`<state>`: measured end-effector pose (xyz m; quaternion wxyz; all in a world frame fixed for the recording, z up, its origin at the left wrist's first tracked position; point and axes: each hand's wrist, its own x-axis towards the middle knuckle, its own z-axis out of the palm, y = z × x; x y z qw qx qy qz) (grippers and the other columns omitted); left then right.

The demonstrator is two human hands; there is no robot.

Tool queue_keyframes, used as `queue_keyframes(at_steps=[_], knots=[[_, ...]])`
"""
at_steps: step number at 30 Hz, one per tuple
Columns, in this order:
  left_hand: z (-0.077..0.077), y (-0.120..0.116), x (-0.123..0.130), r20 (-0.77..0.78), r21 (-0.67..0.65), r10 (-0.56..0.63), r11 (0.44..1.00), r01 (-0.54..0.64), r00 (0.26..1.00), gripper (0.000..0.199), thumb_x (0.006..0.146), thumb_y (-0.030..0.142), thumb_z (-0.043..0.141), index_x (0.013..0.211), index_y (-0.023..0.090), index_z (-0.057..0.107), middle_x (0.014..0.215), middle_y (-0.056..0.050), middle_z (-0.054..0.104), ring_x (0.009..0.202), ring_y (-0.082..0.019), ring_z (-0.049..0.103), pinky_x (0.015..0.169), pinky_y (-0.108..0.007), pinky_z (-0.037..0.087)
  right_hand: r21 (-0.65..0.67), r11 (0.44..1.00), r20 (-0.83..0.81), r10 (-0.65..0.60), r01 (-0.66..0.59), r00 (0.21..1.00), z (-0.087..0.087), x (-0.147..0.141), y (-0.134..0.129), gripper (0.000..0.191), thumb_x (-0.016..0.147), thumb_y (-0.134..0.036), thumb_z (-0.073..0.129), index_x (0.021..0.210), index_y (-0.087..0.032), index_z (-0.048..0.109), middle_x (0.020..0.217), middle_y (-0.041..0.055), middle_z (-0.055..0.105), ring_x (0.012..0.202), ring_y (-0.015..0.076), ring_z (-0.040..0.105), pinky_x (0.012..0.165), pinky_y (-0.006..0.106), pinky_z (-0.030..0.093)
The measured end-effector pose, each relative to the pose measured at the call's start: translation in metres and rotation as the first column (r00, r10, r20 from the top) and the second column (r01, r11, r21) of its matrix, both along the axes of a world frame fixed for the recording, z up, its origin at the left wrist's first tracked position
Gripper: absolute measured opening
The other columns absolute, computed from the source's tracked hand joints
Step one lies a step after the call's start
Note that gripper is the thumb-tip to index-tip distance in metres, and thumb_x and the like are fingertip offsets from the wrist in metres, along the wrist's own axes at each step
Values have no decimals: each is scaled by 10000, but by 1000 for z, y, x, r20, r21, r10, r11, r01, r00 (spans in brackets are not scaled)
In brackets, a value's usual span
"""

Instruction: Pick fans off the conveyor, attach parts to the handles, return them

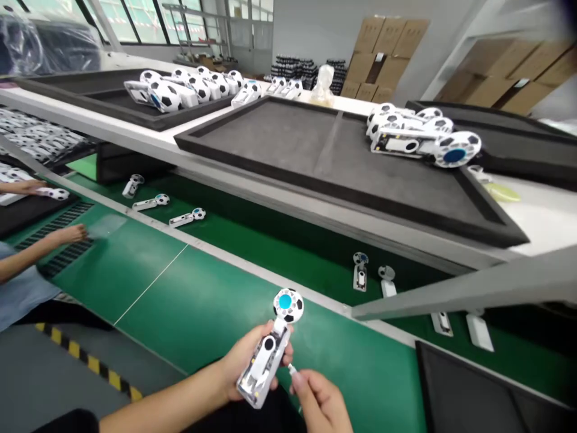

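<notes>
My left hand (243,358) is wrapped round the handle of a white handheld device (264,361). Its round head, patterned like a soccer ball with a blue centre, points up and away from me. The handle faces up with its inner parts exposed, including a white piece with a black circle. Just right of the handle, my right hand (318,397) pinches a small white plug-like piece (292,369) between thumb and finger. The piece's tip is close to the handle's side; I cannot tell whether they touch.
A green conveyor belt (252,240) beyond the bench edge carries several similar devices. Above it, a shelf holds black trays (279,138) with more devices (424,135). A slanted grey post (451,288) stands right, near a black tray (478,385). A co-worker's hands (70,234) are at left.
</notes>
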<state>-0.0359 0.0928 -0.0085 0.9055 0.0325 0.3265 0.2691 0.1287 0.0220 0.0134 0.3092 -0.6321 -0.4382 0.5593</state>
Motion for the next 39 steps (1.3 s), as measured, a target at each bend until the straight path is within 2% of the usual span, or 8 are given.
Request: queue_keyframes(at_steps=[4, 7, 11, 14, 19, 29, 34, 39], knots=[[14, -31, 5, 34, 34, -31, 999, 30, 999, 435, 881, 518, 536, 1082, 136, 587, 829, -55, 627, 582, -155, 645, 421, -228, 527, 45, 997, -83, 68, -64, 994, 12, -10, -23, 516, 926, -592, 450, 729, -156, 644, 711, 35, 645, 691, 169, 531, 680, 272, 423], [21, -49, 3, -19, 164, -81, 983, 83, 997, 433, 856, 519, 572, 1080, 149, 559, 852, -50, 618, 591, -143, 630, 422, -224, 518, 60, 994, -89, 96, -91, 991, 20, -6, -40, 497, 935, -553, 461, 730, -151, 670, 701, 45, 656, 691, 176, 538, 685, 275, 419], [33, -67, -1, -225, 443, -134, 868, 224, 965, 395, 847, 495, 606, 1037, 158, 527, 913, -54, 642, 562, -105, 593, 465, -207, 482, 74, 991, -58, 119, -115, 991, 22, 1, -61, 465, 921, -525, 504, 701, -146, 662, 664, 40, 628, 673, 174, 516, 666, 274, 409], [38, -77, -2, -233, 518, -140, 820, 245, 962, 416, 843, 511, 606, 1032, 153, 514, 920, -60, 647, 635, -120, 609, 548, -224, 480, 94, 988, -55, 128, -122, 990, 20, 3, -72, 452, 913, -515, 512, 682, -146, 632, 649, 31, 587, 656, 165, 487, 650, 270, 403], [36, -88, -2, -239, 506, -169, 819, 271, 956, 438, 832, 512, 617, 1052, 149, 510, 920, -59, 642, 701, -140, 612, 637, -258, 469, 113, 982, -72, 161, -152, 984, 22, 1, -79, 461, 901, -519, 503, 606, -165, 534, 580, -5, 457, 595, 140, 404, 586, 268, 344], [27, -94, -9, -251, 425, -233, 845, 323, 940, 449, 802, 527, 632, 1039, 169, 497, 899, -28, 625, 625, -121, 595, 564, -238, 443, 33, 988, -98, 155, -153, 983, 20, -7, -87, 466, 892, -538, 507, 623, -162, 560, 611, 5, 502, 627, 151, 429, 626, 281, 369], [22, -96, -12, -291, 388, -244, 854, 347, 925, 422, 824, 517, 606, 1043, 174, 494, 846, -18, 621, 612, -114, 560, 569, -239, 427, 13, 992, -62, 128, -128, 990, 5, -2, -94, 483, 883, -567, 516, 638, -167, 631, 619, 24, 585, 631, 167, 491, 645, 288, 408], [19, -100, -8, -292, 410, -228, 848, 336, 929, 376, 822, 485, 618, 968, 151, 527, 798, -8, 571, 695, -110, 523, 643, -234, 409, -38, 999, 103, 24, -20, 994, -16, 5, -115, 489, 797, -628, 609, 686, -173, 747, 742, 88, 721, 736, 240, 631, 739, 334, 490]])
